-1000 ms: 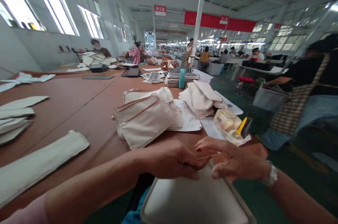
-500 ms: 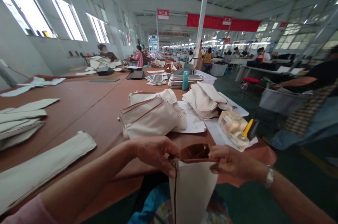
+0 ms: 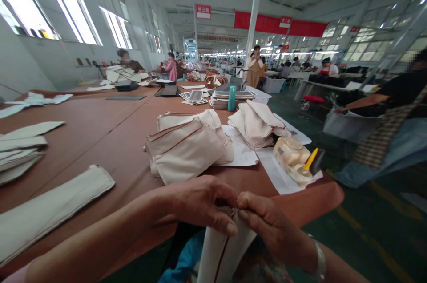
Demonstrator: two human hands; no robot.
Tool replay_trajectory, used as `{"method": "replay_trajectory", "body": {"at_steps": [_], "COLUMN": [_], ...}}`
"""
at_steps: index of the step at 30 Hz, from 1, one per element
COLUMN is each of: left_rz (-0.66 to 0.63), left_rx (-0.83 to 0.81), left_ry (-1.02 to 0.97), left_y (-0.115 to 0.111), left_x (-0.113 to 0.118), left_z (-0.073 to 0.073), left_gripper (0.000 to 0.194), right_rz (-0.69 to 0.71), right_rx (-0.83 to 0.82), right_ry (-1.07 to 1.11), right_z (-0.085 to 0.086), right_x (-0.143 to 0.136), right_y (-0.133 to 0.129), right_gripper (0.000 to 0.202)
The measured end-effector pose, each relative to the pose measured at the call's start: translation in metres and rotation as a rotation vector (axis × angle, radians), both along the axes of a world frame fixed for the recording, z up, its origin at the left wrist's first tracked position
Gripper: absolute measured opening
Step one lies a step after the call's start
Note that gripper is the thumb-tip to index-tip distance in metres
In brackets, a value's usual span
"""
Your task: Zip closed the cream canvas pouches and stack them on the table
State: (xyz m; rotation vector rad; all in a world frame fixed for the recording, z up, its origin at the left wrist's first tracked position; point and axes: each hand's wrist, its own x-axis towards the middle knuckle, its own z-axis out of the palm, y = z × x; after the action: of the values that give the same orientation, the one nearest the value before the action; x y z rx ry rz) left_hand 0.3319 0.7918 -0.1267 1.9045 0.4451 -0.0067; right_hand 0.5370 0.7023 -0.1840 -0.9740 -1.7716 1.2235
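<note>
A cream fabric piece with a brown seam [image 3: 216, 252] hangs upright over my lap, in front of the table edge. My left hand [image 3: 207, 203] is closed on its top edge, thumb on the near side. Close beside it, my right hand [image 3: 267, 223] pinches the same top edge near the seam. The fingertips of both hands almost meet there and hide part of the edge. Just beyond my hands lies a stack of cream fabric pieces with brown edging [image 3: 190, 145].
On the brown-covered table [image 3: 126, 140] are a second cream stack [image 3: 255, 125], a teal bottle [image 3: 231, 98] and a cut plastic container [image 3: 292, 158] with a yellow-handled tool [image 3: 311, 159]. Long cream pieces [image 3: 56, 207] lie left. A person in a checked apron [image 3: 380, 136] stands right.
My right hand has moved left to join my left hand at the seam. The fabric piece has turned and its open brown top is now gathered. The view has shifted slightly.
</note>
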Motion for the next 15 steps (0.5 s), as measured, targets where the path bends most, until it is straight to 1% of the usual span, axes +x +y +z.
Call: {"method": "replay_trajectory", "body": {"at_steps": [4, 8, 10, 12, 15], "left_rz": [0.0, 0.06, 0.093, 0.124, 0.167], "left_rx": [-0.151, -0.237, -0.296, -0.343, -0.327], "left_ry": [-0.044, -0.055, -0.073, -0.094, -0.091], "left_y": [0.007, 0.012, 0.011, 0.009, 0.003], "left_x": [0.001, 0.004, 0.007, 0.01, 0.014], "left_z": [-0.003, -0.014, -0.02, -0.024, -0.025], "left_gripper": [0.026, 0.025, 0.025, 0.025, 0.025], "right_rz": [-0.108, -0.19, -0.195, -0.171, -0.118], "right_rx": [0.071, 0.118, 0.089, 0.026, -0.069], "right_ry": [-0.14, -0.168, -0.139, -0.095, -0.037], "right_z": [0.002, -0.001, -0.004, -0.007, -0.004], "right_x": [-0.004, 0.001, 0.005, 0.009, 0.012], "right_y": [-0.005, 0.002, 0.008, 0.014, 0.019], "right_gripper": [0.025, 0.027, 0.028, 0.029, 0.033]}}
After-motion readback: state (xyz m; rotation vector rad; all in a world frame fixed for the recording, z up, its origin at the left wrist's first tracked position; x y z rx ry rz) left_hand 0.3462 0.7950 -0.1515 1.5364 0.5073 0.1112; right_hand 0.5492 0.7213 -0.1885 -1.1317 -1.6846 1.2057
